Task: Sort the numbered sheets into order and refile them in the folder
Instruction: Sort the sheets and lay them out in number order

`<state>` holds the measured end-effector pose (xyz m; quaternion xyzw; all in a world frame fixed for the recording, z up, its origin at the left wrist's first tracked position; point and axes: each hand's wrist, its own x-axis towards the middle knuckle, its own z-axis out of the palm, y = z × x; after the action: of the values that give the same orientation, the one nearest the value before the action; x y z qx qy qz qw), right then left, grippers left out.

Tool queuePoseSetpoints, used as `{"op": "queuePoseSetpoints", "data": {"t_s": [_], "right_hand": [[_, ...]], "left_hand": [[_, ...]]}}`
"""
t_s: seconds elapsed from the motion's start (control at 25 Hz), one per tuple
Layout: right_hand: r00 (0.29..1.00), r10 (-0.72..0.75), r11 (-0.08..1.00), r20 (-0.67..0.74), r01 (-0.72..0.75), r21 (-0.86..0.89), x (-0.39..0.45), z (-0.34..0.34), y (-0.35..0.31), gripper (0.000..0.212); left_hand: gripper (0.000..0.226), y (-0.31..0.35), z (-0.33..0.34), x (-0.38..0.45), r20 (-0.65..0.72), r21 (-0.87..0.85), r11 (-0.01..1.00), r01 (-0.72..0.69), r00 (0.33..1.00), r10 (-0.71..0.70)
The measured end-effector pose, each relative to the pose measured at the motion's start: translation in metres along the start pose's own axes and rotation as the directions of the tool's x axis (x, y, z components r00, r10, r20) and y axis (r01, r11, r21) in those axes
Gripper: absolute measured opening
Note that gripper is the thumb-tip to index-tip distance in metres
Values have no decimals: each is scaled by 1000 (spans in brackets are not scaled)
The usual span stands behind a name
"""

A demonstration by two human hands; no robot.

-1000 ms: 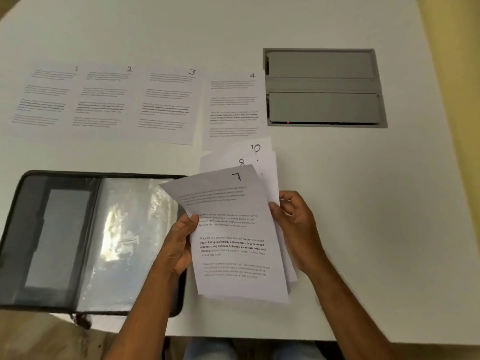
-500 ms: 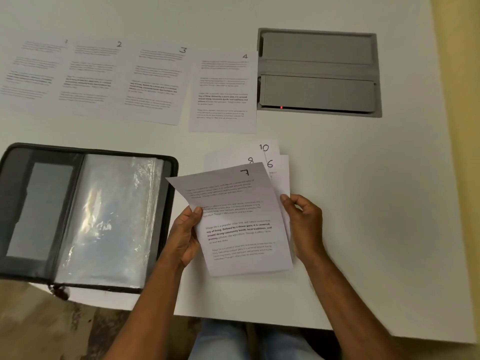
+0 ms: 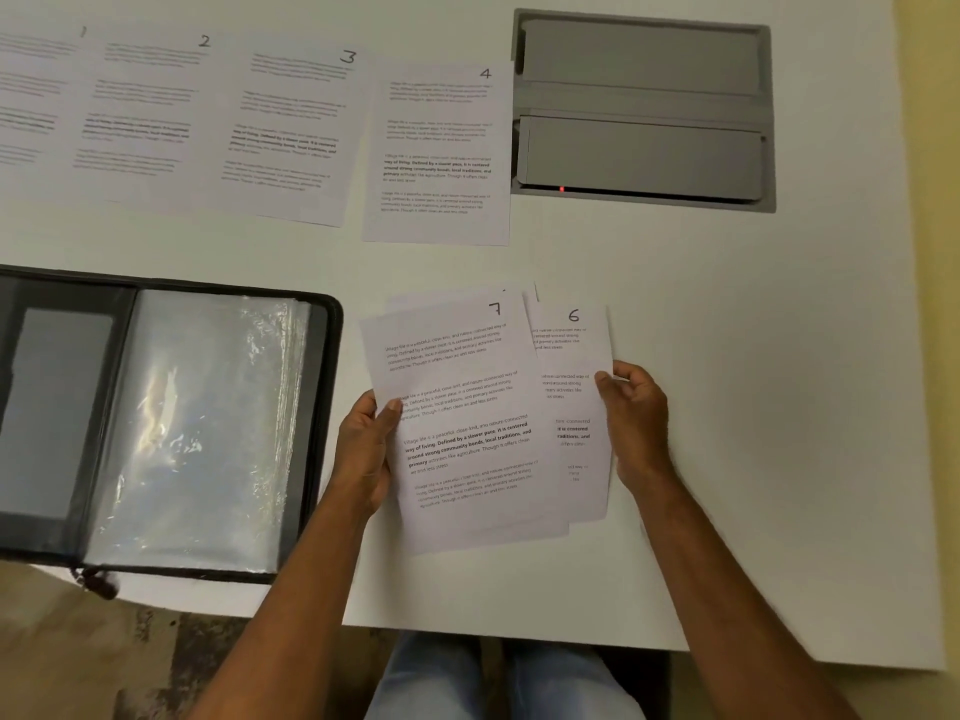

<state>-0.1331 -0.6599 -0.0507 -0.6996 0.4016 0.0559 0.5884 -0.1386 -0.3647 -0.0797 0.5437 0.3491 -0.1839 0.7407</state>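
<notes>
left grip (image 3: 366,449) pinching, right grip (image 3: 636,413) curled, forearms converging

Single head view, looking steeply down, close over table (image 3: 727,407)

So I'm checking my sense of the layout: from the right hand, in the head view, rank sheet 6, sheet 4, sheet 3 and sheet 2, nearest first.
From the right hand:
1. sheet 6, held at its right edge by this hand.
2. sheet 4, lying up and to the left, beside the grey hatch.
3. sheet 3, further left in the row.
4. sheet 2, further left again.
</notes>
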Motion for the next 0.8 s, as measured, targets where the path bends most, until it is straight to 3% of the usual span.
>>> {"op": "queuePoseSetpoints", "data": {"t_s": [0.24, 0.4, 0.56, 0.8], "right_hand": [[985, 18, 994, 174, 2, -110, -8, 6, 8, 14], [960, 79, 996, 268, -67, -52, -19, 16, 7, 18], [935, 17, 999, 353, -29, 30, -31, 27, 7, 19], [908, -34, 989, 417, -31, 148, -37, 28, -1, 22]], "left_hand": [[40, 1, -5, -3, 53, 24, 1000, 19, 998, -20], [56, -1, -5, -2, 73, 63, 997, -49, 996, 44], [77, 0, -6, 1, 67, 107, 992, -63, 996, 56], [59, 4, -7, -2, 98, -50, 998, -28, 995, 33]]}}
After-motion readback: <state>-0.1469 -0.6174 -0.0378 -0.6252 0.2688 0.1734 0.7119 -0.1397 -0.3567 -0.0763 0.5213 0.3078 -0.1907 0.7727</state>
